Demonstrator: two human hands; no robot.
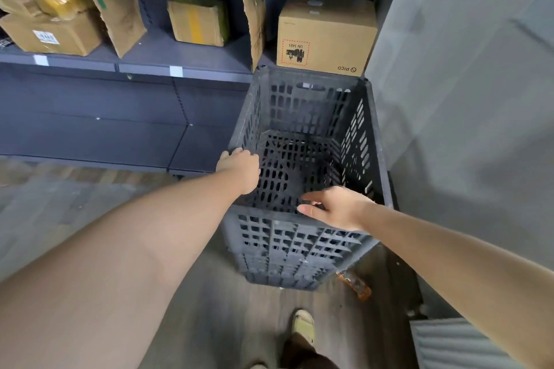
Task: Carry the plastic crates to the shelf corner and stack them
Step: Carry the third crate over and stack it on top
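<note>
At crate (295, 244) rim, left hand (239, 167), right hand (335, 210)

cardboard box (326, 36): "PICO", "UN 3481" label

The grey shelf (186, 54) carried cardboard boxes (325, 36). On the floor (224, 308) at its end stood the crate (284, 243), an orange bottle (353, 284) lying just beside it.

Left hand (239, 168), right hand (337, 211), forearms (168, 243) bare; beige slipper (303, 325); dark brown trouser leg (301, 353)
</note>
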